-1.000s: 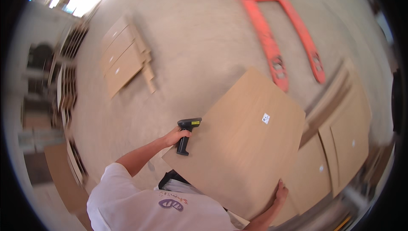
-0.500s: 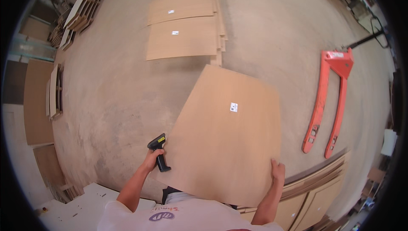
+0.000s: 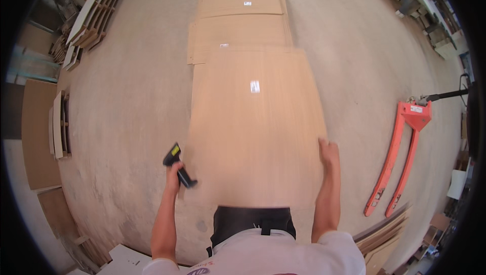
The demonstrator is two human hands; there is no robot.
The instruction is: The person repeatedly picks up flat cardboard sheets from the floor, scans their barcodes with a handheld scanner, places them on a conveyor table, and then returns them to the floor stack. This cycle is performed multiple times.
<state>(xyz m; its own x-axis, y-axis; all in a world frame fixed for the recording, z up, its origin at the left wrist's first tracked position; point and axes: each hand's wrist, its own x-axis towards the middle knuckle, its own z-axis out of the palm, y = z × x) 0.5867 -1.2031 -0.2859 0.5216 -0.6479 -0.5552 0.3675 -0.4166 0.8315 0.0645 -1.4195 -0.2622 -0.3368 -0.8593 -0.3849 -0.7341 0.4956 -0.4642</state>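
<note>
I see a large light-brown wooden panel [image 3: 255, 133] carried flat in front of the body, its near edge against the waist and its far edge reaching toward the panels lying on the concrete floor [image 3: 126, 98]. A small white label [image 3: 255, 87] sits on its upper face, toward the far end. My right hand [image 3: 329, 152] is at the panel's right edge, fingers curled over that edge and gripping it. My left hand [image 3: 174, 174] is at the panel's left edge, closed around the black handle of a handheld barcode scanner [image 3: 178, 166], whose yellow-marked head points up and to the left; I cannot tell whether this hand also touches the panel.

Beyond the carried panel, a stack of flat panels [image 3: 240, 29] of the same colour lies on the floor, each with a white label. To the right, well apart, an orange pallet jack [image 3: 400, 158] rests with its forks pointing near. On the far left, boards [image 3: 86, 19] lean in piles.
</note>
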